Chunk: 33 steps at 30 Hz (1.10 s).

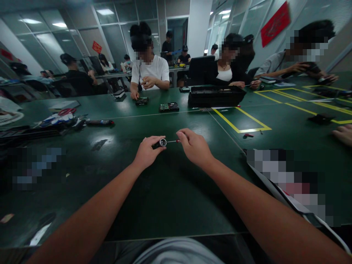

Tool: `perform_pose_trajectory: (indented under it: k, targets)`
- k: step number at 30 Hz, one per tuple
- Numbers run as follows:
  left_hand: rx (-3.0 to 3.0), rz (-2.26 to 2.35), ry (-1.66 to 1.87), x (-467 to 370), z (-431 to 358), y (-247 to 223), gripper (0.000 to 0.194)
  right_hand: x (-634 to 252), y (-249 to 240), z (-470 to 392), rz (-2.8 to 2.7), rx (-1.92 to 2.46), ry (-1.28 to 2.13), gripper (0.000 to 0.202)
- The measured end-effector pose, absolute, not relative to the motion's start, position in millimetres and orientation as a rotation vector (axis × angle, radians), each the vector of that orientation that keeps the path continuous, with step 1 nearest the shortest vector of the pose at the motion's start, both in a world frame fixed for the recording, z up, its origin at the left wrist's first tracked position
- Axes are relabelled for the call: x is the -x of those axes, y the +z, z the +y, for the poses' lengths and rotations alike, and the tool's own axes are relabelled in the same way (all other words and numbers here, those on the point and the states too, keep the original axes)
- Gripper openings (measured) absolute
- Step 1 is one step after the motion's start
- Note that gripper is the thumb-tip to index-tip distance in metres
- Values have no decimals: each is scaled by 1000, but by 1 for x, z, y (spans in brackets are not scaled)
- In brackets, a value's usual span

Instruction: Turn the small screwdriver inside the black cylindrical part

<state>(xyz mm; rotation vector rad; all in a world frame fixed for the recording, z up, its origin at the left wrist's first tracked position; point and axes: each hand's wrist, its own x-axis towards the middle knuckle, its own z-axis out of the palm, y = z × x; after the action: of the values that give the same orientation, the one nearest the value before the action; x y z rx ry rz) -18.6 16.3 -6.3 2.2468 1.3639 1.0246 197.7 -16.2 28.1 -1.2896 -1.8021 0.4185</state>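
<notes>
Between the thumb and fingers of my left hand point(147, 151) is a small dark cylindrical part point(162, 142) with a bright ring at its end, held above the green table point(170, 198). My right hand point(195, 146) is closed around the red handle of a thin screwdriver point(172, 141). The metal shaft points left, and its tip is at or very near the ringed end of the part; contact cannot be made out. Most of the screwdriver's handle is hidden by my fingers.
A long black tray point(217, 98) and a green circuit-board device point(169, 106) lie farther back. At left are a dark tool point(99, 123) and cluttered cables. A small red item point(248, 135) sits at right, near yellow tape point(254, 130). People sit across the table.
</notes>
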Motion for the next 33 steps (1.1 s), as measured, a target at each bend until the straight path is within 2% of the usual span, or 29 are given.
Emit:
perform_pose_trajectory:
  k: [7, 12, 21, 28, 33]
  targets:
    - [-2225, 1364, 1062, 21, 18, -9, 41, -196, 22, -15, -1797, 1108, 501, 25]
    - [-2259, 1380, 1020, 19, 17, -8, 40, -196, 27, -18, -1787, 1239, 455, 28]
    - [-2260, 1390, 996, 19, 17, -7, 40, -192, 21, -15, -1594, 1075, 586, 15]
    - [-2294, 1364, 949, 11, 10, 0, 38, -200, -7, 16, -1066, 1101, 988, 39]
    - [-2280, 1377, 918, 12, 10, -1, 39, -201, -6, 16, -1034, 1069, 846, 33]
